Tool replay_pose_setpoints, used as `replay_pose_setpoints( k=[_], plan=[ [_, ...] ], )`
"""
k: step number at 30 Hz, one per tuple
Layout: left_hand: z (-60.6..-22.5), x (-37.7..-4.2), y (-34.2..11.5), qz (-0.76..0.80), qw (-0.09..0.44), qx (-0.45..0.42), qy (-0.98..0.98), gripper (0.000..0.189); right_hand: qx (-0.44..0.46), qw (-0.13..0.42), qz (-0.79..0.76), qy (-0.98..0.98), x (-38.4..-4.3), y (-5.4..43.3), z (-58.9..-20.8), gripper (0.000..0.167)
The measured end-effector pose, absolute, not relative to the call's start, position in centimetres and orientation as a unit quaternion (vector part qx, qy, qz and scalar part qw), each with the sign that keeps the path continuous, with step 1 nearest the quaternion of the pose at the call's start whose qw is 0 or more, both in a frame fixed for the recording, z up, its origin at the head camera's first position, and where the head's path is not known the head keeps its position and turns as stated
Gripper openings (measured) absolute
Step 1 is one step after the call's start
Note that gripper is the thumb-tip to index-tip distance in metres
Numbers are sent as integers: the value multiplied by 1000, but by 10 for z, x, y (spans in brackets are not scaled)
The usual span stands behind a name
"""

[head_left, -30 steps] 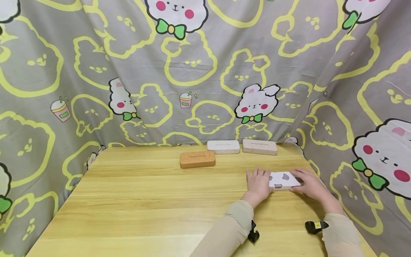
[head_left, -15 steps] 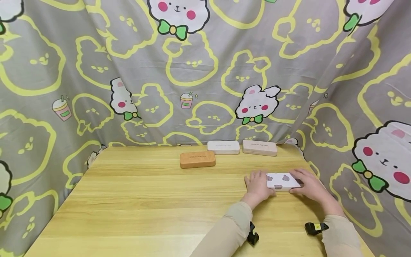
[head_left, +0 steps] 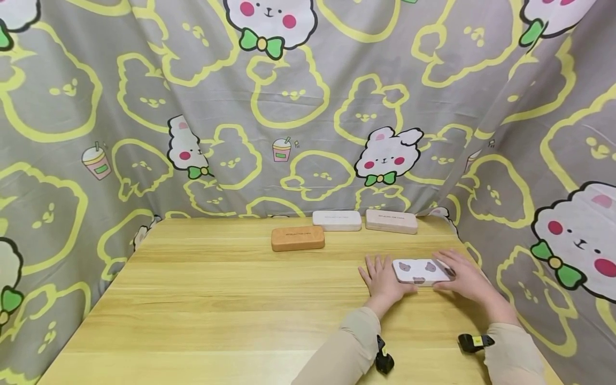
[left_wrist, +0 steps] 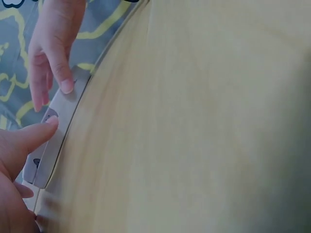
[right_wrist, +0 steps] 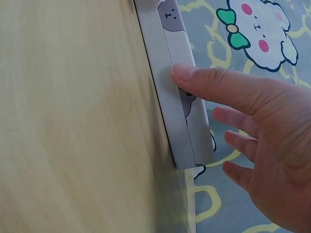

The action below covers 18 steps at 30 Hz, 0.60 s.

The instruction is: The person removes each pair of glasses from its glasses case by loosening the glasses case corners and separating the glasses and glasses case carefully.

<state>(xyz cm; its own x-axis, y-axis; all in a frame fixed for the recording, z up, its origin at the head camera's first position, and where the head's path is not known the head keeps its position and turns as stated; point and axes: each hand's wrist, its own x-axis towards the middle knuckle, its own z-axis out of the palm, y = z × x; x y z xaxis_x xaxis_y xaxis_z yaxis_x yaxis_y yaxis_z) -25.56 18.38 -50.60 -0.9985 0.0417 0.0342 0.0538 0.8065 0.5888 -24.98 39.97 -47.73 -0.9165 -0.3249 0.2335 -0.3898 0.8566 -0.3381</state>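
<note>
A white glasses case point(head_left: 417, 272) printed with brown bear heads lies on the right part of the wooden table. At its left end is my left hand point(head_left: 386, 280), fingers spread and pointing away, thumb along the near edge. My right hand point(head_left: 463, 279) holds the right end, thumb on the near side and fingers behind. In the left wrist view the left thumb point(left_wrist: 34, 138) lies against the front of the case. The right wrist view shows the right thumb point(right_wrist: 184, 73) on the front near the lid seam; the lid is down.
At the back of the table point(head_left: 192, 310) are a brown case point(head_left: 298, 239), a white case point(head_left: 337, 221) and a pale pink case point(head_left: 391, 222). A patterned grey curtain point(head_left: 298, 123) hangs close behind and along the sides.
The bear-print case has shifted slightly left. My left hand has moved left and its fingers have spread, uncovering the case's left end. My right hand stays at the right end.
</note>
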Motion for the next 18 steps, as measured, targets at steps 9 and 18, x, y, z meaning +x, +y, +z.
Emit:
replay_pose_setpoints(
  k=[9,18],
  plan=[
    [-509,-256,190,-269,16,4,-963,100,191,68,217,-955,-251,398,-480,78],
    [-506,-254,191,-257,25,20,-966,95,185,64,218,-956,-253,395,-485,71]
  ],
)
